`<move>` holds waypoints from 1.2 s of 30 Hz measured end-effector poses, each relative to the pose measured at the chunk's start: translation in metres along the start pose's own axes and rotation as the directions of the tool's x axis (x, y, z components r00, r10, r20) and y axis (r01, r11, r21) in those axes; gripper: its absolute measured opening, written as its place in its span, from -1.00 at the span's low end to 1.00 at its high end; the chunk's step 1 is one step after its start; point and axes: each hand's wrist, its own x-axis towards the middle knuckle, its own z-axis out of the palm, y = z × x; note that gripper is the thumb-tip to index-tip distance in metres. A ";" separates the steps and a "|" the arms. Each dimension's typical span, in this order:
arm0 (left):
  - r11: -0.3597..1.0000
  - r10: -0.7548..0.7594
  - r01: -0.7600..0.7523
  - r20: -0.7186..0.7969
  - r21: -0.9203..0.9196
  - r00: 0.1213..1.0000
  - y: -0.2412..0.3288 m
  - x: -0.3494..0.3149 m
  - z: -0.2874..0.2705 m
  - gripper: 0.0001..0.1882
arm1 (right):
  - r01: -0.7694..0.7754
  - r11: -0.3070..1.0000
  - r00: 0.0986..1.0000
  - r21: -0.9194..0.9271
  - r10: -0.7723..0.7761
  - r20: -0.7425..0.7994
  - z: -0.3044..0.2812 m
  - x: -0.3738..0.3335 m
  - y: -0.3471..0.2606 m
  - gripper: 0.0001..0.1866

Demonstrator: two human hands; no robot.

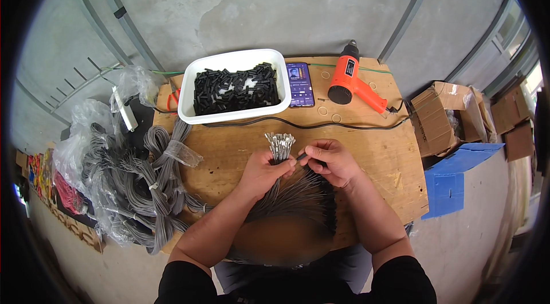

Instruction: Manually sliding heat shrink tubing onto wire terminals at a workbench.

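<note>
My left hand [263, 173] is closed around a bundle of thin grey wires [277, 188], just below their bunched silvery metal ends [280, 143]. Between the fingertips of my right hand [333, 163] is a short black sleeve [302, 156], close to my left thumb. Whether a wire runs inside that sleeve is too small to tell. More grey wires fan out across the table below my hands, with dark ends along the right side. Part of them lies behind a blurred patch.
Behind my hands stands a white tub [285, 83] of loose black sleeves. Beside it lie a phone [299, 92] and an orange heat gun [345, 77]; its black cord [355, 126] crosses the table [395, 155]. Coiled grey wires [154, 189] pile up left. Cardboard boxes [427, 126] stand right.
</note>
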 end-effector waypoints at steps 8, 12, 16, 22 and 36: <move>1.000 -0.007 0.007 0.010 -0.006 1.000 0.001 0.000 -0.001 -0.91 | -0.008 1.000 1.000 0.027 0.007 0.020 0.001 -0.002 -0.003 -0.80; 1.000 -0.017 0.017 -0.004 0.002 1.000 0.002 -0.001 0.001 -0.91 | 0.003 1.000 0.999 0.025 -0.004 0.038 0.000 -0.001 -0.002 -0.80; 1.000 -0.015 0.015 0.014 0.019 1.000 0.002 -0.002 0.002 -0.89 | -0.012 1.000 0.999 -0.012 0.012 0.032 -0.003 -0.003 -0.007 -0.81; 0.915 0.094 -0.102 0.039 0.391 0.995 0.002 -0.002 0.005 -0.82 | 0.097 0.995 0.991 -0.018 -0.098 -0.090 -0.017 -0.002 -0.013 -0.85; 0.964 0.014 -0.034 0.079 0.264 0.997 0.007 -0.003 0.008 -0.82 | 0.129 0.976 0.983 -0.172 -0.149 -0.105 -0.001 0.000 -0.003 -0.83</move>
